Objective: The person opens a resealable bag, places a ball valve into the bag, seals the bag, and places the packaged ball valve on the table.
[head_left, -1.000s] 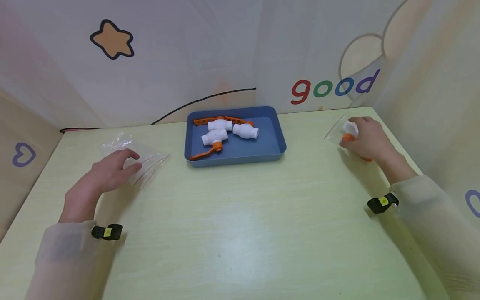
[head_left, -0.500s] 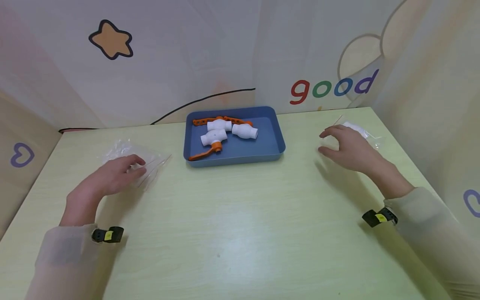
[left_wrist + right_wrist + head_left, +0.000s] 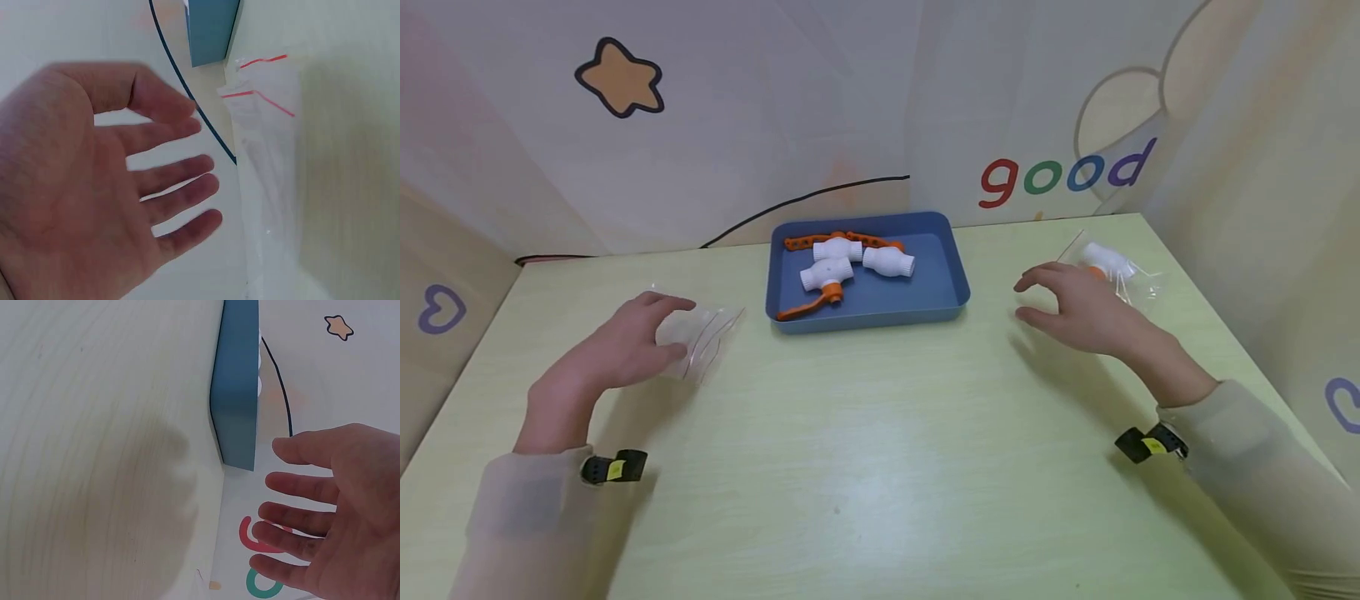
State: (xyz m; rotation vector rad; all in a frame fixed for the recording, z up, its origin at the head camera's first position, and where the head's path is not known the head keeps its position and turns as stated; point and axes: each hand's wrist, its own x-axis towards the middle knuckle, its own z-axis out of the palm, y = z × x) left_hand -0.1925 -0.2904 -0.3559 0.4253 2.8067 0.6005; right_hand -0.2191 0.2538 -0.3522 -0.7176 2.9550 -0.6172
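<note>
My left hand (image 3: pixel 625 348) hovers above several clear zip-seal bags (image 3: pixel 272 150) at the table's left, its fingers spread and holding nothing. The bags lie flat, with red seal lines. On the right, my right hand (image 3: pixel 1086 310) hangs over the table with relaxed, parted fingers and an empty palm. Just behind it lies a clear bag (image 3: pixel 1142 287) with a white ball valve (image 3: pixel 1107 260) in it; a bit of orange shows, the rest is behind the hand. Three white ball valves (image 3: pixel 827 273) with orange lever handles lie in the blue tray (image 3: pixel 936 287) between the hands.
The tray stands near the back edge of the pale wooden table (image 3: pixel 850 433). A printed curtain (image 3: pixel 790 100) hangs behind the table and along both sides.
My right hand has let go of the bagged valve and moved left and toward me, leaving it on the table. The left hand has shifted only slightly above the bags.
</note>
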